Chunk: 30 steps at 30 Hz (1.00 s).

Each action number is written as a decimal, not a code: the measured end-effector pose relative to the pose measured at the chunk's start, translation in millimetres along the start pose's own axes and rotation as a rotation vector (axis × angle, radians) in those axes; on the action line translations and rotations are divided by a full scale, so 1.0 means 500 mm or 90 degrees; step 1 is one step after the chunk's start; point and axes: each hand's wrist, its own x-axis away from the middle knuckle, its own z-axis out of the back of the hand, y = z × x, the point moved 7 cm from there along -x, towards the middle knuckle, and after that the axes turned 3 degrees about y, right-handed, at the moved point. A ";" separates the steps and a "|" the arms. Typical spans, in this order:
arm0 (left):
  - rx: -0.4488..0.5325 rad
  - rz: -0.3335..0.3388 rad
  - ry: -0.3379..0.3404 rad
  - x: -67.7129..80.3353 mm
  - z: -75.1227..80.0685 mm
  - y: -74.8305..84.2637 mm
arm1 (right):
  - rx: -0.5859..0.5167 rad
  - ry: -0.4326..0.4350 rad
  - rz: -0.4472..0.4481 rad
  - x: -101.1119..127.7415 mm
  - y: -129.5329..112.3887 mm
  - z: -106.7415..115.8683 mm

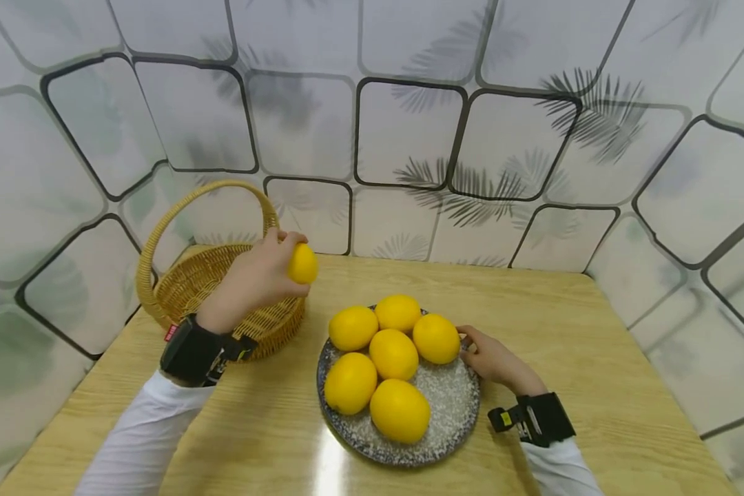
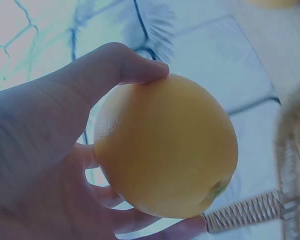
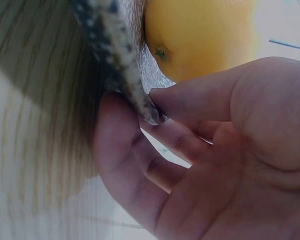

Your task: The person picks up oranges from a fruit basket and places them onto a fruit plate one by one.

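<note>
My left hand grips an orange in the air by the right side of a wicker basket's rim. In the left wrist view the thumb lies on one side of this orange and the fingers curl round the other. My right hand pinches the right rim of a speckled grey plate. Thumb and fingers close on the plate's edge in the right wrist view. Several yellow-orange oranges lie on the plate, one of them close to my right thumb.
The basket's tall arched handle rises beside my left forearm. Both basket and plate stand on a light wooden table. Patterned walls enclose the table at the back and on both sides.
</note>
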 end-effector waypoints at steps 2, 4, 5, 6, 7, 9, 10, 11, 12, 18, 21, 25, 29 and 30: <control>-0.006 -0.015 0.004 0.004 0.001 0.023 | 0.001 0.004 0.000 0.000 0.001 0.002; -0.007 -0.032 0.004 0.008 0.001 0.045 | 0.003 0.007 0.000 -0.001 0.001 0.004; -0.007 -0.041 0.003 0.010 0.000 0.056 | 0.007 0.006 0.004 -0.001 -0.001 0.004; -0.008 -0.051 0.003 0.013 0.000 0.067 | 0.008 0.006 0.004 0.000 -0.001 0.004; -0.009 -0.058 0.003 0.016 -0.002 0.077 | 0.007 0.006 0.003 0.000 -0.001 0.004; -0.009 -0.076 0.005 0.021 -0.005 0.098 | 0.006 0.004 0.004 0.001 -0.003 0.003; -0.010 -0.086 0.007 0.023 -0.007 0.108 | 0.006 0.002 0.006 0.001 -0.004 0.003; -0.012 -0.096 0.009 0.026 -0.010 0.118 | 0.008 0.002 0.010 0.002 -0.005 0.003; -0.012 -0.107 0.011 0.028 -0.013 0.128 | 0.006 0.003 0.007 0.002 -0.004 0.002; -0.036 -0.166 0.032 0.048 -0.027 0.174 | -0.001 0.002 0.004 0.001 -0.003 -0.002; -0.060 -0.190 0.040 0.059 -0.030 0.201 | 0.001 0.001 0.005 0.001 -0.003 -0.002; -0.073 -0.219 0.021 0.070 -0.039 0.242 | 0.006 0.004 0.004 0.000 0.000 -0.001; -0.074 -0.259 0.001 0.079 -0.057 0.282 | 0.006 0.008 0.004 -0.001 0.002 -0.001; -0.075 -0.273 0.000 0.082 -0.063 0.292 | 0.005 0.008 0.003 -0.001 0.002 -0.001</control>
